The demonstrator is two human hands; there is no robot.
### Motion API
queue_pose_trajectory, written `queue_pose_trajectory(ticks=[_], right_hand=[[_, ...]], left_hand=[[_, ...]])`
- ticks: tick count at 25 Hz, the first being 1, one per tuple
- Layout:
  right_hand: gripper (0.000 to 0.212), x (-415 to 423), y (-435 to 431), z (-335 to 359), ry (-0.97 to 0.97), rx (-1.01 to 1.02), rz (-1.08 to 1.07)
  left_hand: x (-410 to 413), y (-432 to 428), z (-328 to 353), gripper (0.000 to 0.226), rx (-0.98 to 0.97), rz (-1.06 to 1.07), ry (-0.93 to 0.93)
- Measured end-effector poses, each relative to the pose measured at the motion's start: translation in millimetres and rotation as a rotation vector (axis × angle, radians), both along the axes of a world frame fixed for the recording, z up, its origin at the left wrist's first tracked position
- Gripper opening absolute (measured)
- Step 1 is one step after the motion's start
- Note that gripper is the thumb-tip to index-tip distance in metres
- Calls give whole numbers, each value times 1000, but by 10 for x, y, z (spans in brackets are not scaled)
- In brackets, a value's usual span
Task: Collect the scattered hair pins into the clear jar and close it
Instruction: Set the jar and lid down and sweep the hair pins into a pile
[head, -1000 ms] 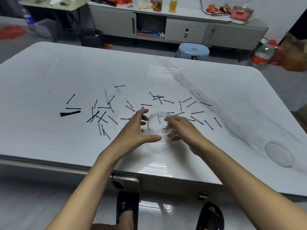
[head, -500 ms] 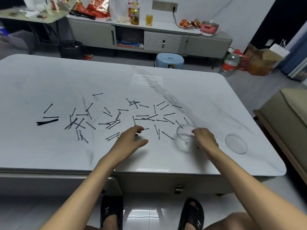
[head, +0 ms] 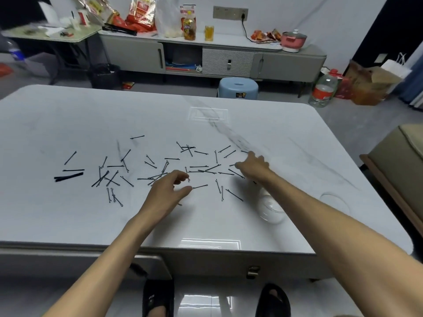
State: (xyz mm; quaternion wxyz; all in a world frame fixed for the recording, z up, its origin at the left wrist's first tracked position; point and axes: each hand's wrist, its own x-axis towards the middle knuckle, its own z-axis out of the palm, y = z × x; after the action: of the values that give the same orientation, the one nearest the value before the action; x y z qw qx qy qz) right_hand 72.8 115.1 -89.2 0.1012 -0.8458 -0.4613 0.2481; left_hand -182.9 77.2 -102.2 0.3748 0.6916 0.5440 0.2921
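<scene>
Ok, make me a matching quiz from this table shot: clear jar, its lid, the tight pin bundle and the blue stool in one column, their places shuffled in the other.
Things
1. clear jar
2. lid
3. pin bundle
4. blue stool

Places
A. on the floor beyond the table's far edge
B. at the left end of the scatter
C. flat on the table near its right edge
D. on the table, beside the right forearm

Pairs: 1-D, 2-C, 3-B, 4-A
</scene>
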Motion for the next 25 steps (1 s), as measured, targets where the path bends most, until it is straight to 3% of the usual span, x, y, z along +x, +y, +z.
queue_pose_trajectory(ticks=[3,6,12,15,17,21,25], right_hand=[[82,14,304,-185,-46,-190,-183],[80,-38,470,-361,-77,-188,-191],[71,-440,347,-727,-134,107,67],[62,-691,319,-801,-152,304,164],[62,-702,414,-758,-170,363,130],[64,-613,734,-722,-197,210,111],[57,-936,945,-743,-187,286,336]], left_hand=[[-250,199,-40,26,23,113,5],[-524,424,-170,26,83,196,57],[-1331,763,-383,51,270,513,342],[-1790,1065,-430,64,195,596,541],[-2014,1263,-479,70,78,604,579],[-2195,1509,-614,73,25,500,585],[-1873,1512,-645,62,101,318,586]])
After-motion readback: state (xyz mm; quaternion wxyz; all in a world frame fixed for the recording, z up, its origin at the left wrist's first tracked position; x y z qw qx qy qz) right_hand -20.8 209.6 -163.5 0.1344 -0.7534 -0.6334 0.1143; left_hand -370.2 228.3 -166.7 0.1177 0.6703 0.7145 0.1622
